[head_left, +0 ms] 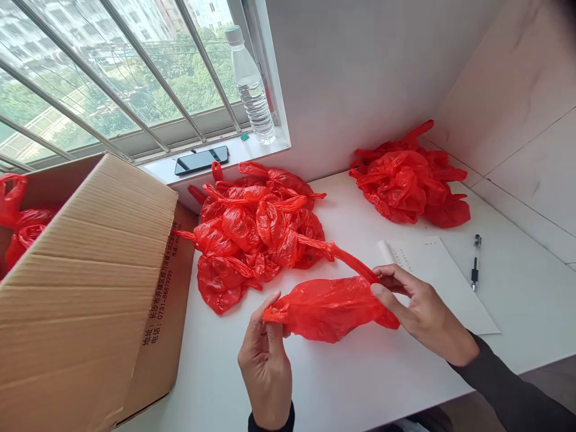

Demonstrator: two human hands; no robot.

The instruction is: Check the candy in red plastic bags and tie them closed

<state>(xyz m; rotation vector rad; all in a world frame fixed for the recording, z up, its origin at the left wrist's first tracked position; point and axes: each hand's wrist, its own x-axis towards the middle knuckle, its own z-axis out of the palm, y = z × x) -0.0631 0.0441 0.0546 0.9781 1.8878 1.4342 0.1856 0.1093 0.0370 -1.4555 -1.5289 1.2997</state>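
Note:
A red plastic bag (330, 306) hangs just above the white table (369, 372), stretched between both hands. My left hand (265, 360) pinches the bag's left end between thumb and fingers. My right hand (420, 312) pinches its right end, where a twisted red handle strip (346, 258) runs up and left toward a pile of knotted red bags (256, 231) in the middle of the table. A second pile of red bags (409, 180) lies at the far right corner by the wall.
An open cardboard box (90, 288) with red bags inside stands at the left. A sheet of paper (438, 270) and a pen (475, 261) lie right of my hands. On the windowsill sit a phone (201, 160) and a water bottle (249, 84).

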